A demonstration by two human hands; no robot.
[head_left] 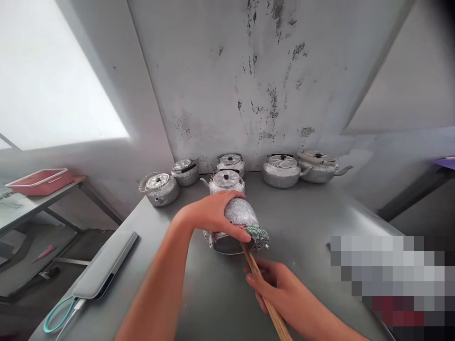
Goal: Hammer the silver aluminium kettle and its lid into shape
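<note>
My left hand (218, 215) is wrapped over a dented silver metal kettle (241, 210), which lies tipped so its round opening faces me. Red and green cord (259, 233) is wound around the part by the rim, close to my left thumb. In my right hand (272, 282) is a wooden stick (261, 284), gripped partway along. The stick's far end reaches the kettle's opening; its tip is hidden there. Directly behind stands an upright lidded kettle (226, 179), partly covered by my left hand.
Along the table's (209, 308) back edge stand several more metal kettles, including a left one (161, 189) and a far right one (318, 168). A grey power bank (104, 267) with a cable lies at left. A pink basket (42, 182) sits on a side table. A blurred-out person is at right.
</note>
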